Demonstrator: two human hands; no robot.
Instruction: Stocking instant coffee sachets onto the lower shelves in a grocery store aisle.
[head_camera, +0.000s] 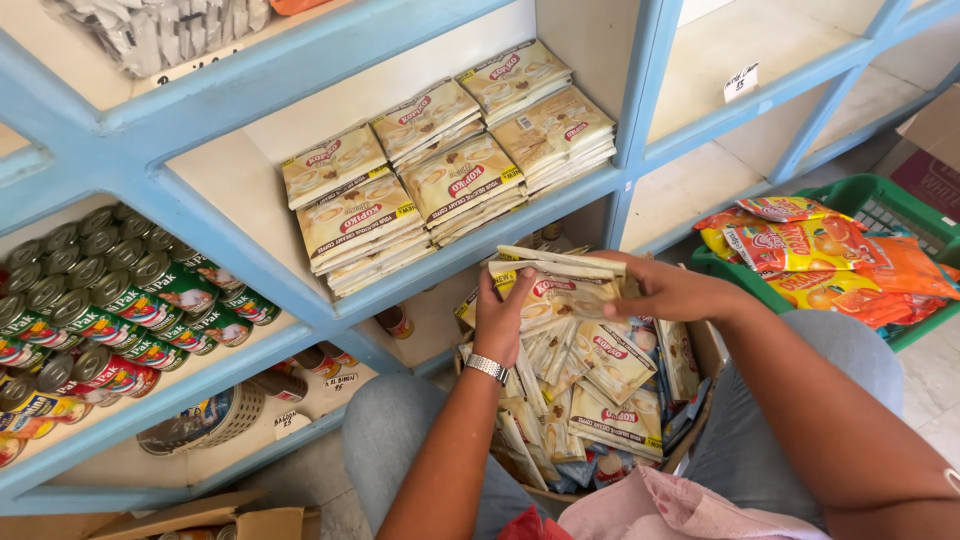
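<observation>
My left hand (503, 313), with a metal watch on the wrist, and my right hand (668, 291) grip a stack of beige coffee sachets (556, 283) from either end, just above a cardboard box (708, 352) on my lap. The box is full of several loose sachets (600, 390) of the same kind. Right above my hands, the pale blue shelf (480, 245) carries several neat stacks of the same sachets (450, 165).
Rows of green and red cans (110, 310) fill the shelf at the left. A small wicker basket (215, 420) and jars sit on the lowest shelf. A green crate (885, 205) with orange snack packets (810, 250) stands at the right. Price tags (741, 80) hang on shelves.
</observation>
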